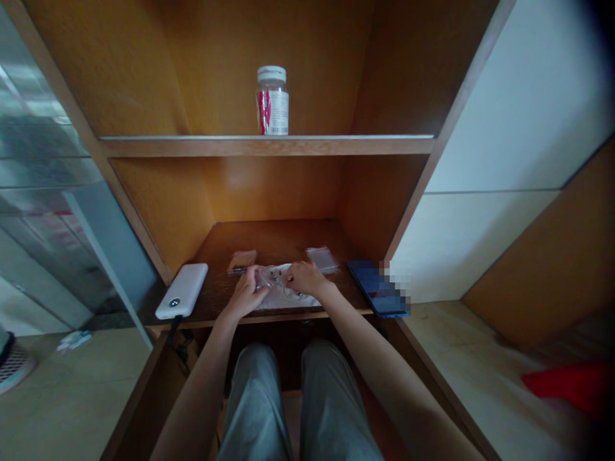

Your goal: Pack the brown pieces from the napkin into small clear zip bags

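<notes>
Grey trousers (300,397) lie nearest; above them, on a wooden shelf (269,243), our left hand (245,293) pinches a small clear bag (266,278) narrowly over a white sheet (283,298) (our right hand (307,277) sits close, its grip hard to tell). A slipped pinch could drop the bag toward the power bank (181,291) or over the edge.
</notes>
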A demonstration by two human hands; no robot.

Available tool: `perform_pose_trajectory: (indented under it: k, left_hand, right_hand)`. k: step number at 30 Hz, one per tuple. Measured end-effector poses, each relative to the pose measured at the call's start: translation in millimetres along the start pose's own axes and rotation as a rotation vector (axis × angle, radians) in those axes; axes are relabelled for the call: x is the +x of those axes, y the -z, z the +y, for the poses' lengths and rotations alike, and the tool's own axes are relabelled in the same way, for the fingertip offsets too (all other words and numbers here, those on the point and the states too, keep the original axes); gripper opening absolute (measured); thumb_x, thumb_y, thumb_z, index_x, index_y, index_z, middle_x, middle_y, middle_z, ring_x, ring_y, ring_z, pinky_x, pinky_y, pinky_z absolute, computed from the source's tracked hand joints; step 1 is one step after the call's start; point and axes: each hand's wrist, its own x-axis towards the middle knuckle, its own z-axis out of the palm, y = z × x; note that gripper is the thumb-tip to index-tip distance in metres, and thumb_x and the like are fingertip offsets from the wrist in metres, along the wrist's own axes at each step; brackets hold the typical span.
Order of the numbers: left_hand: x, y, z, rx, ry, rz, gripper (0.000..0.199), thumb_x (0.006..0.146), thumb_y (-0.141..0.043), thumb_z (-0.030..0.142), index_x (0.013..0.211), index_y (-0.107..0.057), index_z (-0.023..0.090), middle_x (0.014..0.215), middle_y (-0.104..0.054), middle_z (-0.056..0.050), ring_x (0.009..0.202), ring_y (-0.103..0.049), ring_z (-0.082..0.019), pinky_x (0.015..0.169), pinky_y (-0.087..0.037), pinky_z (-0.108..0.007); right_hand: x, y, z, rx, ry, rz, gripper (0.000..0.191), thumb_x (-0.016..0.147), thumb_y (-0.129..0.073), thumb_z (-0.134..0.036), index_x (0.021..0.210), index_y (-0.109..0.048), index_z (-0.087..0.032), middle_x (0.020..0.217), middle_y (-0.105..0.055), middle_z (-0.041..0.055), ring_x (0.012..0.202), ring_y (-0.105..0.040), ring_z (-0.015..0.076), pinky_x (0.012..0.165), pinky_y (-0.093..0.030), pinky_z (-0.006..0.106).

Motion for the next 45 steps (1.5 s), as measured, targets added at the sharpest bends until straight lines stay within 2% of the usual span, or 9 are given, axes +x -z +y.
perform_pose_trajectory:
  k: [4,9,12,18,23,27,32,38,45]
  left_hand:
    - [0,0.3,1,0.005,-0.008,0.011,0.040,0.070,-0.049,0.019,0.108,-0.037,0.018,0.100,-0.050,-0.006,0.095,-0.049,-0.019,0.086,-0.039,-0.036]
    - [1,-0.3,-1,0.008,-0.016,0.009,0.040,0.069,-0.049,0.019,0.107,-0.037,0.017,0.101,-0.050,-0.007,0.096,-0.049,-0.019,0.087,-0.039,-0.036]
    - [0,-0.5,-2,0.001,-0.029,0.007,0.039,0.069,-0.049,0.019,0.106,-0.037,0.017,0.102,-0.050,-0.007,0.097,-0.048,-0.019,0.087,-0.039,-0.035]
    - [0,-0.4,-1,0.015,-0.011,0.001,0.041,0.070,-0.049,0.020,0.109,-0.036,0.015,0.106,-0.049,-0.010,0.101,-0.048,-0.021,0.089,-0.038,-0.037]
    - [1,-0.5,-2,-0.003,0.005,-0.010,0.041,0.071,-0.049,0.021,0.110,-0.035,0.016,0.107,-0.049,-0.010,0.102,-0.048,-0.022,0.090,-0.037,-0.039]
    - [0,-0.7,-2,-0.010,-0.004,-0.005,0.040,0.071,-0.049,0.020,0.109,-0.035,0.018,0.109,-0.048,-0.009,0.104,-0.047,-0.021,0.091,-0.036,-0.038]
    - [0,0.3,-1,-0.007,-0.015,0.001,0.040,0.071,-0.048,0.019,0.108,-0.036,0.018,0.104,-0.049,-0.007,0.099,-0.049,-0.020,0.089,-0.038,-0.038]
    - [-1,0.7,1,-0.006,-0.010,0.005,0.038,0.069,-0.049,0.019,0.106,-0.037,0.018,0.103,-0.050,-0.007,0.098,-0.049,-0.019,0.088,-0.038,-0.037]
    - [0,0.3,1,0.000,-0.015,0.005,0.039,0.069,-0.049,0.019,0.107,-0.037,0.018,0.103,-0.050,-0.008,0.099,-0.049,-0.020,0.088,-0.038,-0.037]
  right_hand:
    - [1,-6,2,-0.026,0.034,-0.017,0.018,0.075,-0.056,-0.027,0.087,-0.068,-0.021,0.092,-0.068,0.0077,0.092,-0.060,0.0223,0.078,-0.041,0.030]
    - [3,-13,3,-0.051,0.029,0.040,0.026,0.083,-0.044,-0.026,0.088,-0.066,-0.014,0.094,-0.066,0.0135,0.090,-0.060,0.0213,0.080,-0.039,0.030]
    - [5,-17,2,-0.001,0.034,0.138,0.028,0.084,-0.042,-0.027,0.085,-0.066,-0.014,0.092,-0.065,0.0125,0.088,-0.060,0.0199,0.080,-0.038,0.029]
    - [11,-27,-10,0.369,0.025,0.431,0.031,0.088,-0.037,-0.030,0.085,-0.064,-0.017,0.085,-0.064,0.0052,0.080,-0.057,0.0117,0.071,-0.037,0.019]
    - [14,-32,-15,0.397,0.065,0.364,0.039,0.089,-0.033,-0.034,0.071,-0.063,-0.017,0.074,-0.062,0.0028,0.070,-0.055,0.0096,0.064,-0.037,0.018]
    - [16,-30,-2,0.380,0.016,0.386,0.037,0.089,-0.033,-0.032,0.075,-0.064,-0.016,0.077,-0.064,0.0042,0.073,-0.056,0.0103,0.066,-0.037,0.018]
    - [16,-22,12,0.320,0.022,0.221,0.024,0.083,-0.044,-0.026,0.085,-0.067,-0.020,0.087,-0.067,0.0031,0.079,-0.059,0.0119,0.070,-0.039,0.019]
    - [10,-14,11,0.148,0.001,0.097,0.021,0.078,-0.049,-0.025,0.083,-0.069,-0.020,0.091,-0.067,0.0061,0.086,-0.059,0.0162,0.075,-0.039,0.022]
    - [9,-14,7,0.096,-0.004,0.095,0.022,0.079,-0.048,-0.026,0.082,-0.069,-0.021,0.093,-0.065,0.0064,0.093,-0.056,0.0186,0.080,-0.037,0.027]
